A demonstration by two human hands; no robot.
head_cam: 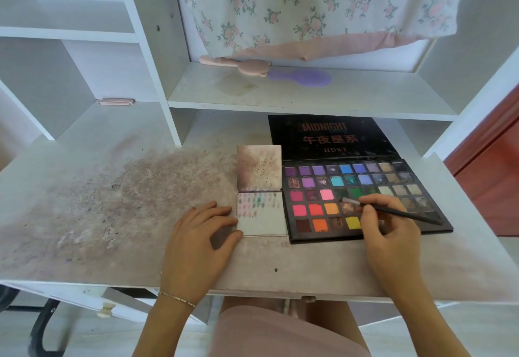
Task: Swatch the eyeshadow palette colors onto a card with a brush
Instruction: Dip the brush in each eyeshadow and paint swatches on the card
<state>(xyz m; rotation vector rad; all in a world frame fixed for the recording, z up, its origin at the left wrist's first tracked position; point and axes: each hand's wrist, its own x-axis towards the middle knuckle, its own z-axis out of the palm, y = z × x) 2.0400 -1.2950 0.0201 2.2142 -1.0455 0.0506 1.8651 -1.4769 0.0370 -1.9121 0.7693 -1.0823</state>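
One brush (393, 212) in right-hand (384, 224) grip, bristles over palette (365, 196).

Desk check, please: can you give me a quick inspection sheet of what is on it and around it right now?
Surface: white desk, heavily smudged with pinkish-brown powder on its left half.
Job's things: open palette with its lid flat behind; card to its left, swatches along the top; brush tip over a pan in the fourth row.
Clutter: pink comb and purple brush on the shelf; pink item further left.
Hands: left hand flat on the desk, fingertips at the card's edge; right hand grips the brush.
Cables: nothing seen.
Surroundings: floral cloth hanging above; white shelves.
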